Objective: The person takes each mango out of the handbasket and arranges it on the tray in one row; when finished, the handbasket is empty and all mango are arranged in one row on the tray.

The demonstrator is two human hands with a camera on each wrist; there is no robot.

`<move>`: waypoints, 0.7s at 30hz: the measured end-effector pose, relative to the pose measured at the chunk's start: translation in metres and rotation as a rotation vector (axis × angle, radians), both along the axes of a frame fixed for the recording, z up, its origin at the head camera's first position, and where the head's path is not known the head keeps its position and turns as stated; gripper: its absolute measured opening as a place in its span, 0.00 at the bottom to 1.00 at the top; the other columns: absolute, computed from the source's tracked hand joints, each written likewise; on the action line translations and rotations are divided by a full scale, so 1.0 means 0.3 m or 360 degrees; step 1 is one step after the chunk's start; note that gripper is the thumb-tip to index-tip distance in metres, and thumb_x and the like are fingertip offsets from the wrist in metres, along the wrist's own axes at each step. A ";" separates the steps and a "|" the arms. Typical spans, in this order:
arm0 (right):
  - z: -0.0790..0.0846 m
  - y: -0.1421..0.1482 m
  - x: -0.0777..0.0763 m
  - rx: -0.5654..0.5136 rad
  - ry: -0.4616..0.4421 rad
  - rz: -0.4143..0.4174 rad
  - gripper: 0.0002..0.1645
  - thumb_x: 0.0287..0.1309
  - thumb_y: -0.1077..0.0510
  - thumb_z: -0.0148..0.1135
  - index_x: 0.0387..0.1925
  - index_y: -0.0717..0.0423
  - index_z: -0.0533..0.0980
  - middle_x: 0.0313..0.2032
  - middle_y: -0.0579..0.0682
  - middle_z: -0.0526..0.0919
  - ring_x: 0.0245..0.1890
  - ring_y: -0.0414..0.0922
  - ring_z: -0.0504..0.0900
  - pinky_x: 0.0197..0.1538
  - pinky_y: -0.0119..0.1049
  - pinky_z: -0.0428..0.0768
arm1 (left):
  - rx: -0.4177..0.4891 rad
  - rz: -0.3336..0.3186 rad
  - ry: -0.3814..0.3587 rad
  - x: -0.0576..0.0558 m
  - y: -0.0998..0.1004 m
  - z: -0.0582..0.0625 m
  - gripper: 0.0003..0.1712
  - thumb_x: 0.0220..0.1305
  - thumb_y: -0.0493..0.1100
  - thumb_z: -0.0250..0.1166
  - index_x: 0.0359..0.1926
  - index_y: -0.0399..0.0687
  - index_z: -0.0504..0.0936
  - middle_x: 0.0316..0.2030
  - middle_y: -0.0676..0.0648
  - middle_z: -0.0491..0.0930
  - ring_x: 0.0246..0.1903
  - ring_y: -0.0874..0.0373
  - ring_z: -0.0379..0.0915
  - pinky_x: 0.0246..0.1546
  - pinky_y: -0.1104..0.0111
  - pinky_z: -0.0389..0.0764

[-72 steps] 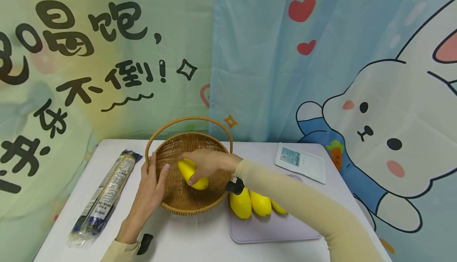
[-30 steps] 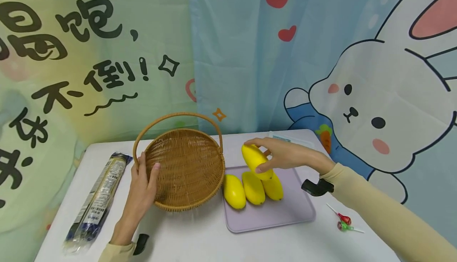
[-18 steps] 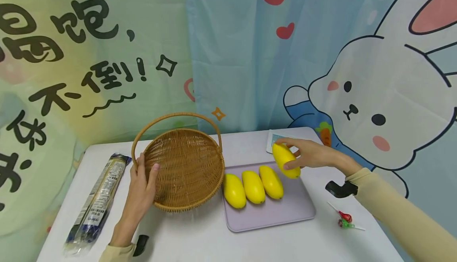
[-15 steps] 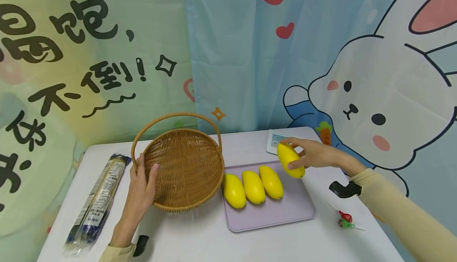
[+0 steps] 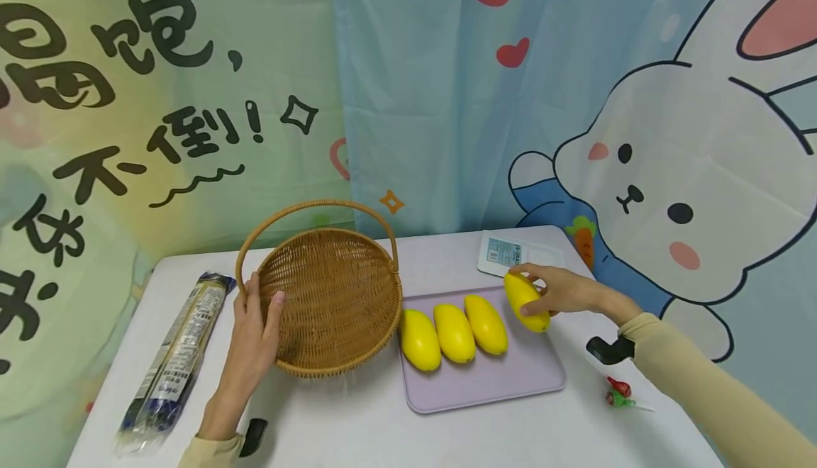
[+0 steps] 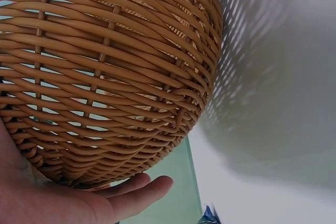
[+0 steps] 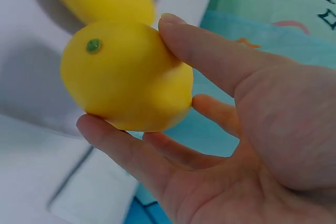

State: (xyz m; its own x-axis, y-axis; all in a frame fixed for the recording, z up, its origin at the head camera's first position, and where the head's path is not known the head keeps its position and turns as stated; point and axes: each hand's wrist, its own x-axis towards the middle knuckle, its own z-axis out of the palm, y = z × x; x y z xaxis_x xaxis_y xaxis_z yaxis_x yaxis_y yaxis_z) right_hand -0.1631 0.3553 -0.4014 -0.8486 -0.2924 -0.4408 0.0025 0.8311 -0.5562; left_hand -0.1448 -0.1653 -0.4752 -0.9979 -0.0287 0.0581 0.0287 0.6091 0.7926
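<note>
My right hand (image 5: 564,291) grips a yellow mango (image 5: 526,303) between thumb and fingers, over the right part of the lilac tray (image 5: 485,390). In the right wrist view the mango (image 6: 5,182) is absent; there its green stem end faces the camera on the held mango (image 7: 126,77). Several fingertips press its sides. Three more mangoes (image 5: 454,333) lie side by side on the tray's left part. My left hand (image 5: 252,344) holds the wicker basket (image 5: 332,298) by its left rim, thumb inside. The basket leans with its bare inside facing me, its handle arching above.
A long clear-and-blue packet (image 5: 175,361) lies at the table's left. Behind the tray is a white pouch with a teal label (image 5: 501,252). Two lollipops, one a red lollipop (image 5: 619,386), lie right of the tray. A printed curtain (image 5: 421,99) hangs behind the table.
The right hand has taken the mango out of the basket, carried it right past the three others and lowered it over the tray. The left hand keeps its hold on the basket.
</note>
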 end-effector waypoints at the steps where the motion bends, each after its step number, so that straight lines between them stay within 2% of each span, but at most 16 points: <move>1: -0.017 0.003 0.000 -0.0003 -0.0012 -0.0004 0.47 0.61 0.48 0.72 0.75 0.52 0.60 0.69 0.73 0.63 0.52 0.60 0.78 0.45 0.44 0.87 | 0.0000 -0.0003 0.0005 -0.001 0.000 -0.001 0.44 0.79 0.65 0.39 0.82 0.56 0.30 0.79 0.28 0.36 0.75 0.26 0.44 0.70 0.32 0.54; 9: -0.113 0.000 0.000 -0.0012 -0.0076 -0.0076 0.48 0.60 0.51 0.73 0.76 0.53 0.60 0.69 0.74 0.62 0.49 0.54 0.76 0.45 0.45 0.86 | -0.0010 -0.0004 0.0022 -0.002 -0.002 -0.007 0.43 0.80 0.64 0.38 0.82 0.55 0.30 0.78 0.28 0.36 0.74 0.25 0.44 0.69 0.32 0.55; 15: -0.145 -0.009 -0.008 0.0018 -0.0017 -0.0074 0.49 0.59 0.51 0.73 0.76 0.54 0.60 0.68 0.74 0.64 0.48 0.53 0.77 0.43 0.44 0.85 | -0.0007 0.0009 0.0045 -0.005 -0.002 -0.008 0.43 0.80 0.64 0.39 0.82 0.54 0.32 0.79 0.29 0.37 0.75 0.26 0.45 0.70 0.33 0.55; 21: -0.170 -0.015 -0.007 0.0056 0.0030 -0.0062 0.49 0.59 0.51 0.74 0.75 0.56 0.60 0.67 0.75 0.64 0.50 0.56 0.77 0.46 0.46 0.87 | -0.0011 0.0010 0.0025 -0.005 -0.003 -0.011 0.43 0.80 0.65 0.39 0.82 0.54 0.31 0.79 0.28 0.37 0.75 0.26 0.45 0.70 0.33 0.55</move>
State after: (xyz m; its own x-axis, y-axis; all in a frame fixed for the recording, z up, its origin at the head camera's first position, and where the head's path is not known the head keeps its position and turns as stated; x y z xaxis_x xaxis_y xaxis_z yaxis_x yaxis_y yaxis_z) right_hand -0.1652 0.3507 -0.4524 -0.8674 -0.2435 -0.4339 0.0251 0.8495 -0.5271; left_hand -0.1464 -0.1662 -0.4785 -0.9967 -0.0347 0.0737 0.0369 0.6149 0.7877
